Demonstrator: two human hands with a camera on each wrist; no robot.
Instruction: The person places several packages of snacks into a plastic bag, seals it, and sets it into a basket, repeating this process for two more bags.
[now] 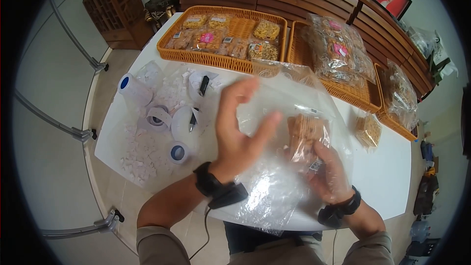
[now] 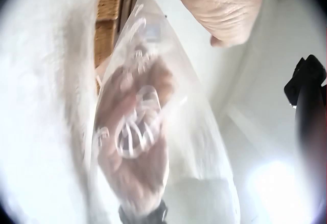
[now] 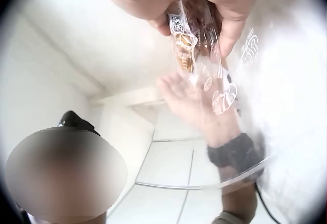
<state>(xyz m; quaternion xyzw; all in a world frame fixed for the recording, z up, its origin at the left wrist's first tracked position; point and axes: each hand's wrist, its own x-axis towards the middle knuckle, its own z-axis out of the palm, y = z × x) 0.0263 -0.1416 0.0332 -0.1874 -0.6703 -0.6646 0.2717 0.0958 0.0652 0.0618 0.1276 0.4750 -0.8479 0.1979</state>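
Observation:
My right hand (image 1: 329, 172) grips a clear-wrapped packet of brown snack pieces (image 1: 305, 135) that carries a printed code label. A large clear plastic bag (image 1: 265, 186) with white printing lies across the front of the table and overlaps the packet and right hand. Seen from the left wrist, the right hand (image 2: 135, 175) shows blurred through the bag's film. My left hand (image 1: 234, 140) is raised over the bag's left side, blurred, with thumb and fingers spread apart. From the right wrist, fingers (image 3: 232, 27) are curled round the packet (image 3: 186, 42).
Wicker trays (image 1: 171, 57) of packaged snacks line the back of the white table (image 1: 392, 167). One small packet (image 1: 368, 131) sits at the right. On the left lie tape or label rolls (image 1: 179, 152), black pens (image 1: 203, 86) and paper scraps (image 1: 140, 162).

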